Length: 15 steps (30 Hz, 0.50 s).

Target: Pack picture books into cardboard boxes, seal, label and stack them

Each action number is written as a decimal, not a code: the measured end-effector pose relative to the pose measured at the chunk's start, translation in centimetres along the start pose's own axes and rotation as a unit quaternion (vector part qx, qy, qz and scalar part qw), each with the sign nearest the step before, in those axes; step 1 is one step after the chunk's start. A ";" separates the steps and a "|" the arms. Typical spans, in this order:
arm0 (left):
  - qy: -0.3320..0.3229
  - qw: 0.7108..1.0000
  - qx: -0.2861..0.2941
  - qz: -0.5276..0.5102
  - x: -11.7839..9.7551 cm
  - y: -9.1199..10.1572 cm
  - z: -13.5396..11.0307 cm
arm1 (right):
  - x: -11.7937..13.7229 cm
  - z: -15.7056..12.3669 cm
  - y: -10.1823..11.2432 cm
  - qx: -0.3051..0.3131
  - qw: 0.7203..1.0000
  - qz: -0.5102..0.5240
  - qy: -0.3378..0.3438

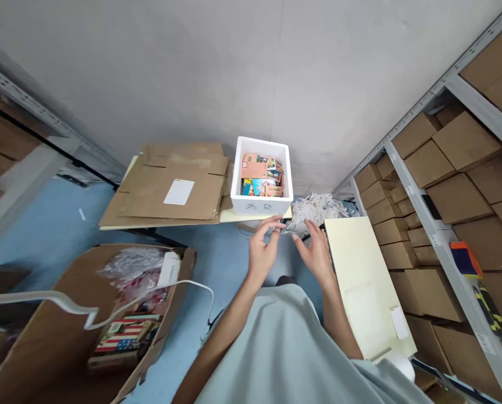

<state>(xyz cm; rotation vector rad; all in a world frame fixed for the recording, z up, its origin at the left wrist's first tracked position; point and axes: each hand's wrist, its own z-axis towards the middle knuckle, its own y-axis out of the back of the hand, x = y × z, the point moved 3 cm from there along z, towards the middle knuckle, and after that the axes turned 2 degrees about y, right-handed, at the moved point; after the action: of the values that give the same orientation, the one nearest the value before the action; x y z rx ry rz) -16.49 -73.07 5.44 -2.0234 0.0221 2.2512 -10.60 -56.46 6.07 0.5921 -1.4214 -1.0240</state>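
My left hand [263, 247] and my right hand [316, 249] are held together in front of me, fingers curled around a small clear plastic wrapper [288, 227] between them. Just beyond them stands a white foam box [261, 203] filled with colourful small packs [263, 177]. A heap of white crumpled paper or plastic scraps [316, 206] lies right of that box, behind my right hand.
Flattened cardboard [173, 185] lies on a low table at the left. An open carton [65, 336] with packaged items and a white strap [57, 300] stands lower left. A pale yellow board [366, 280] is at my right, beside metal shelving [440, 247] stacked with brown boxes.
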 end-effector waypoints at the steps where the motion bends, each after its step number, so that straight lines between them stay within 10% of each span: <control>1: 0.006 1.000 -0.023 -0.005 0.4 1.4 0.5 | 1.1 1.2 -0.7 0.012 1.000 -0.003 0.013; 7: 0.047 0.993 -0.103 -0.030 3.6 6.1 4.9 | 4.2 7.3 -5.0 0.076 0.996 -0.007 0.050; 15: 0.106 0.992 -0.068 0.015 10.4 5.9 15.9 | 2.4 18.2 -10.5 0.134 0.988 0.067 0.034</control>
<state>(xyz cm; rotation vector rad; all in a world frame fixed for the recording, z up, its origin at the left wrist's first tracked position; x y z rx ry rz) -33.82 -76.80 -3.51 -2.3393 -0.0856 2.0983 -30.78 -59.20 0.48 0.7094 -1.5280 -0.7041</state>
